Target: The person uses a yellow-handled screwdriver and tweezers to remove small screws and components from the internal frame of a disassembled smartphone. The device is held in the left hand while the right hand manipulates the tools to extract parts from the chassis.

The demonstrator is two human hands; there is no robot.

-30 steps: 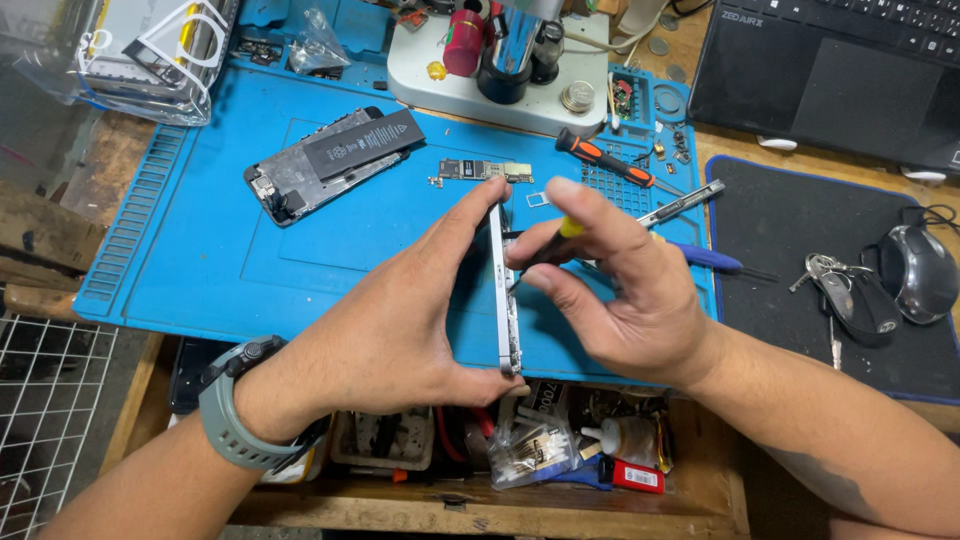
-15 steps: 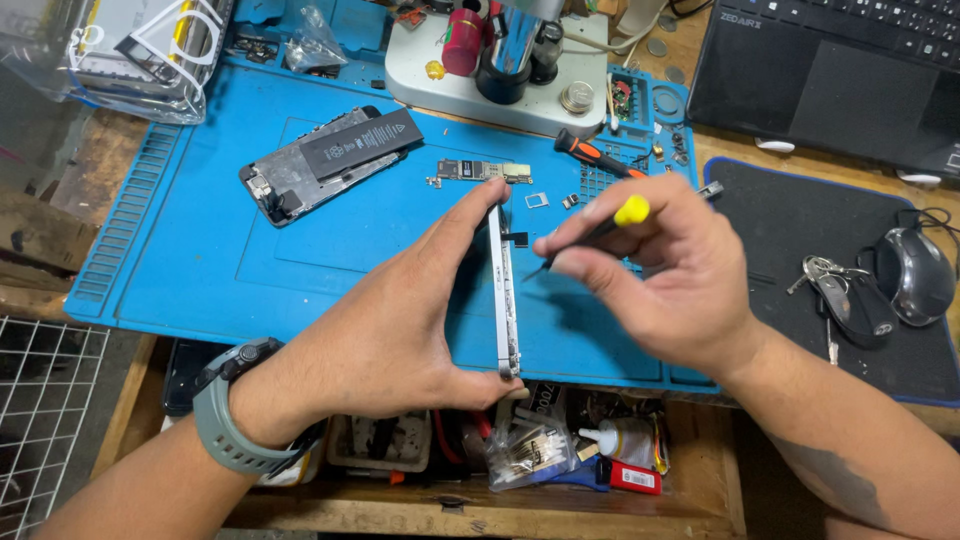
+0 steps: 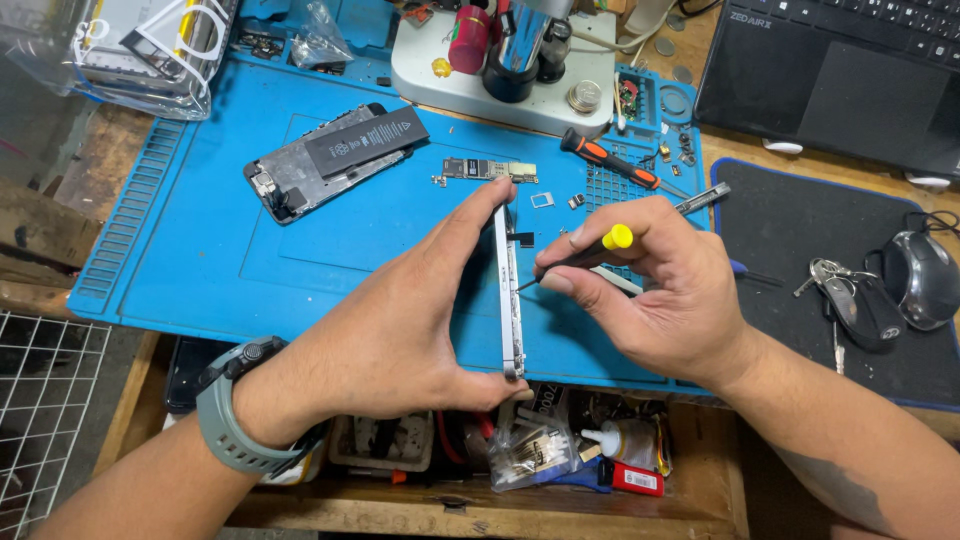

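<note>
My left hand (image 3: 400, 310) holds a thin phone frame (image 3: 508, 290) upright on its edge, thumb at the bottom end and index finger at the top end, above the blue work mat (image 3: 180, 230). My right hand (image 3: 660, 290) grips a small yellow-capped screwdriver (image 3: 585, 250), its tip touching the right face of the frame near the middle. An opened phone body with a black battery (image 3: 340, 155) lies on the mat at the back left. A small circuit board (image 3: 490, 170) rests just behind the frame.
An orange-handled screwdriver (image 3: 610, 165) and metal tweezers (image 3: 700, 198) lie at the mat's right edge with several tiny parts. A microscope base (image 3: 500, 70) stands behind. A laptop (image 3: 840, 70), black pad, mouse (image 3: 920, 275) and keys (image 3: 835, 290) are on the right. Below, a drawer (image 3: 560, 450) holds supplies.
My right hand has lifted and turned the yellow screwdriver, then brought its tip against the side of the frame. My left hand keeps the frame in the same upright hold.
</note>
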